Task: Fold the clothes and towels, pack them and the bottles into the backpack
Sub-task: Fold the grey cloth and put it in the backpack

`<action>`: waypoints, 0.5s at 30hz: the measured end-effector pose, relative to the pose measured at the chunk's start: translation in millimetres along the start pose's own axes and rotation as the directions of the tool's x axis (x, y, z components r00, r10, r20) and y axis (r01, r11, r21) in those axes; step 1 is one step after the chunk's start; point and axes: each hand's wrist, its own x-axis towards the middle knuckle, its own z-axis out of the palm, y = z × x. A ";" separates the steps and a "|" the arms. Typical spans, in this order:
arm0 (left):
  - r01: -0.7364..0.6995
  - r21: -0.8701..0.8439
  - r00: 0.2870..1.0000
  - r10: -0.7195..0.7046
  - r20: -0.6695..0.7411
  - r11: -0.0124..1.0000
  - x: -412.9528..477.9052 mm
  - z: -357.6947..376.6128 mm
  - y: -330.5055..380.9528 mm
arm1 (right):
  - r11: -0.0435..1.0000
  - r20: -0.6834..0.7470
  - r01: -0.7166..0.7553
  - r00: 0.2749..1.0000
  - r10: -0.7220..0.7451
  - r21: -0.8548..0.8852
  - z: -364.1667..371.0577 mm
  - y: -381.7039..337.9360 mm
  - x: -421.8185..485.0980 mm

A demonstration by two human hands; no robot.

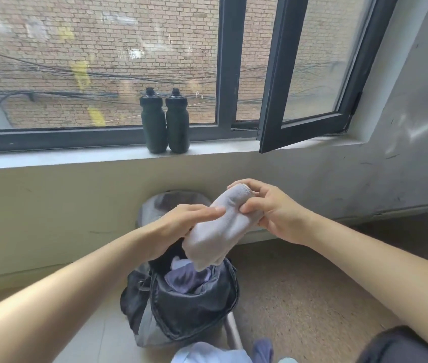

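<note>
Left hand point(181, 226): grips rolled towel point(215, 231) low.
Right hand point(268, 210): pinches towel's top.
Backpack point(192, 310): unzipped beneath, clothes inside.

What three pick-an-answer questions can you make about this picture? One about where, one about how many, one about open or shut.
1. Where do the black bottles stand? A: on the floor. B: on the windowsill. C: on a chair.
2. How many bottles are there? A: one. B: four. C: two.
3. How is the backpack? A: open. B: zipped shut. C: hanging on the wall.
Answers: 1 B, they stand side by side on the sill. 2 C, two alike are in view. 3 A, its mouth gapes under the pale cloth roll that the left hand and right hand hold, with purple fabric inside.
</note>
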 end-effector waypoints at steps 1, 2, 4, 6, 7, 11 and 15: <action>-0.037 -0.009 0.999 0.036 -0.008 0.999 0.1 3.7 -0.1 | 1.000 0.016 0.003 1.000 -0.003 0.004 2.4 0.8 0.2; -0.079 -0.022 0.997 0.079 -0.003 0.997 0.1 7.0 0.0 | 1.000 0.023 0.002 1.000 -0.003 0.016 4.2 0.4 0.5; -0.137 -0.045 0.990 0.138 0.013 0.989 0.2 9.9 -0.2 | 0.999 -0.007 0.009 1.000 -0.009 0.042 4.4 -0.6 2.4; -0.155 -0.063 0.988 0.155 -0.001 0.986 0.3 9.2 0.0 | 0.998 -0.071 0.017 0.997 -0.013 0.059 1.6 0.4 6.5; -0.170 -0.049 0.985 0.170 -0.009 0.984 0.7 8.0 0.1 | 0.998 -0.100 0.013 0.995 -0.006 0.066 0.6 1.7 9.2; -0.254 0.085 0.966 0.257 -0.028 0.964 5.4 -0.7 -3.8 | 0.999 -0.160 -0.032 0.987 0.033 0.011 5.0 11.7 24.8; -0.222 0.265 0.966 0.249 -0.072 0.938 15.8 -19.7 -19.9 | 0.952 -0.210 -0.159 0.972 0.105 -0.262 5.3 30.9 46.4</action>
